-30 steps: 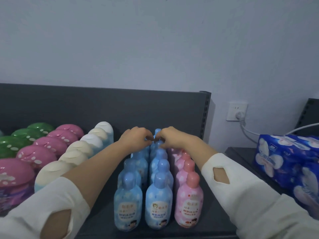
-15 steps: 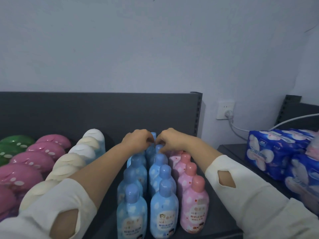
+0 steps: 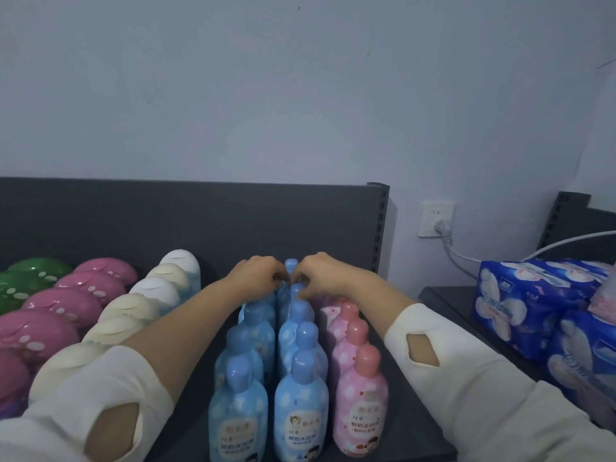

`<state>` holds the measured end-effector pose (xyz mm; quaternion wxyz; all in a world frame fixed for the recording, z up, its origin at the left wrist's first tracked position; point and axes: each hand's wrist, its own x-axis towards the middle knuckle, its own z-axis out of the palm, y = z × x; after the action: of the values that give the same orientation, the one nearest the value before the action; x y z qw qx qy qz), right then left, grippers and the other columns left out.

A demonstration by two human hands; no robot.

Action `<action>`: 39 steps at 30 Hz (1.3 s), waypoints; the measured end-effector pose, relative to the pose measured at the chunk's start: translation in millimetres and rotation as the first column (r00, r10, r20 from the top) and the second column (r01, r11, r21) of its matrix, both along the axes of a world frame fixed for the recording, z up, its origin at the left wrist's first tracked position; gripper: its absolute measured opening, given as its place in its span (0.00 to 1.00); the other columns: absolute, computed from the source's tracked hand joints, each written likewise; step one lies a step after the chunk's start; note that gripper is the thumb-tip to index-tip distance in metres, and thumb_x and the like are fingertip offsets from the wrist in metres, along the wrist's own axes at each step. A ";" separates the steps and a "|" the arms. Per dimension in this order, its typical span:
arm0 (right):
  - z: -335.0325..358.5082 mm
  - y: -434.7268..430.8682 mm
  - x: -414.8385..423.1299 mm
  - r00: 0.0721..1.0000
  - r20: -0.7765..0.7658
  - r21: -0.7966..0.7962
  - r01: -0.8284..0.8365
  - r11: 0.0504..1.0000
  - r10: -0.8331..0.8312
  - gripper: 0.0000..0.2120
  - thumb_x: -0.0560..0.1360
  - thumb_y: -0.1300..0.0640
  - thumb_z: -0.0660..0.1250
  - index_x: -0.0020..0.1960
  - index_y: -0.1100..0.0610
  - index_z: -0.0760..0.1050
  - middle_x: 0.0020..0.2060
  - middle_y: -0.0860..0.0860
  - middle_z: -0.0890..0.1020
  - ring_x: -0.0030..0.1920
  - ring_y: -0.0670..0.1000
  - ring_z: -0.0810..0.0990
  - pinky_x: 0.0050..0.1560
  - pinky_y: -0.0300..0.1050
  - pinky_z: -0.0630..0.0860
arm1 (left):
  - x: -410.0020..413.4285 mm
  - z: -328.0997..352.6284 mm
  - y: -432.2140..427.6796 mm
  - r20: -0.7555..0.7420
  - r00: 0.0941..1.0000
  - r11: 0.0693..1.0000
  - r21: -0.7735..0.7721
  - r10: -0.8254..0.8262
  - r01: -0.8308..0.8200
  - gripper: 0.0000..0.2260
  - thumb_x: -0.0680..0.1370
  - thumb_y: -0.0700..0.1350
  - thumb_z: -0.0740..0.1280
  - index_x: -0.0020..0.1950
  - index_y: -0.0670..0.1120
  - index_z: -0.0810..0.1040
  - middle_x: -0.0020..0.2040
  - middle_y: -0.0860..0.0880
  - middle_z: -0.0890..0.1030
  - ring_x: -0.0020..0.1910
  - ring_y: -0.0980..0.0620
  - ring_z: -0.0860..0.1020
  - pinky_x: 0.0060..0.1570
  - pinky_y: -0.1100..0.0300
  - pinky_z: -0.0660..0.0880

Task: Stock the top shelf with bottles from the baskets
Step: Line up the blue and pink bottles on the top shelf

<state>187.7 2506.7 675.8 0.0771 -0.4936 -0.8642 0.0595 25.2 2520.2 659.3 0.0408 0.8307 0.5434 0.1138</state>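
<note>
Three rows of bottles stand on the dark top shelf [image 3: 410, 425]: two rows of blue bottles [image 3: 301, 411] and one row of pink bottles [image 3: 361, 405] on the right. Both my arms reach over them to the back. My left hand [image 3: 260, 273] has its fingers curled on the rearmost bottles of the left blue row. My right hand [image 3: 321, 275] curls around the top of a rear blue bottle in the middle row. One blue cap [image 3: 290, 265] sticks up between the two hands. The bodies of the held bottles are hidden.
Left of the bottles lie rows of dome-lidded containers: green [image 3: 30, 278], pink [image 3: 63, 305] and cream [image 3: 133, 308]. The grey back panel [image 3: 133, 221] closes the shelf behind. Blue tissue packs [image 3: 520, 305] fill the neighbouring shelf at right, below a wall socket [image 3: 436, 223] with a cable.
Both hands have stayed at the rear blue bottles with fingers curled. The view has drifted slightly, so the shelf and containers sit further left in the frame.
</note>
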 end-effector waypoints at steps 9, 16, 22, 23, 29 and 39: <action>18.4 21.7 8.8 0.998 -0.054 0.019 0.022 1.000 -0.020 0.12 0.75 0.59 0.66 0.58 0.55 0.79 0.47 0.50 0.79 0.49 0.50 0.80 0.48 0.38 0.74 | -10.7 -0.1 4.5 0.087 0.993 0.996 0.011 0.082 -0.084 0.14 0.77 0.44 0.61 0.60 0.51 0.78 0.60 0.53 0.79 0.60 0.50 0.75 0.60 0.50 0.73; -0.6 47.9 -2.3 0.999 0.023 0.001 0.029 1.000 -0.029 0.15 0.74 0.57 0.66 0.60 0.54 0.77 0.46 0.50 0.77 0.45 0.49 0.75 0.48 0.43 0.73 | -12.5 -2.9 21.3 0.077 0.991 0.993 -0.052 0.105 -0.101 0.13 0.76 0.44 0.61 0.57 0.50 0.80 0.57 0.51 0.80 0.58 0.49 0.76 0.60 0.51 0.73; -6.2 51.6 -1.1 0.997 0.057 0.019 0.046 0.999 -0.047 0.13 0.73 0.58 0.65 0.57 0.52 0.79 0.46 0.50 0.77 0.46 0.53 0.77 0.45 0.45 0.75 | -14.3 -3.7 30.6 0.097 0.983 0.987 -0.044 0.158 -0.154 0.12 0.74 0.40 0.63 0.55 0.47 0.81 0.59 0.49 0.78 0.59 0.48 0.76 0.59 0.52 0.74; -5.7 51.2 0.0 0.997 0.058 0.020 0.051 0.998 -0.052 0.13 0.73 0.58 0.65 0.56 0.53 0.79 0.44 0.49 0.76 0.45 0.53 0.76 0.43 0.44 0.73 | -15.0 -3.8 31.9 0.090 0.983 0.986 -0.045 0.163 -0.159 0.12 0.74 0.41 0.64 0.56 0.47 0.80 0.60 0.49 0.78 0.59 0.48 0.76 0.59 0.52 0.74; -5.7 48.0 1.8 0.998 0.022 0.030 0.052 0.998 -0.053 0.14 0.73 0.59 0.66 0.58 0.53 0.78 0.43 0.48 0.75 0.45 0.52 0.76 0.45 0.43 0.73 | -15.8 -5.1 35.5 0.080 0.985 0.987 -0.051 0.153 -0.150 0.12 0.75 0.41 0.64 0.56 0.47 0.80 0.62 0.49 0.77 0.60 0.48 0.75 0.60 0.52 0.74; -8.4 51.8 1.7 0.999 -0.001 0.055 0.040 0.998 -0.040 0.15 0.73 0.58 0.67 0.59 0.53 0.78 0.35 0.44 0.71 0.42 0.49 0.73 0.43 0.41 0.67 | -12.0 -6.6 35.4 0.070 0.987 0.989 -0.036 0.143 -0.141 0.11 0.76 0.41 0.63 0.57 0.47 0.79 0.60 0.47 0.77 0.57 0.47 0.77 0.58 0.52 0.75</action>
<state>189.4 2558.5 667.4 0.0919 -0.5084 -0.8555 0.0343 13.1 2555.5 652.7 0.0652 0.7845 0.6011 0.1377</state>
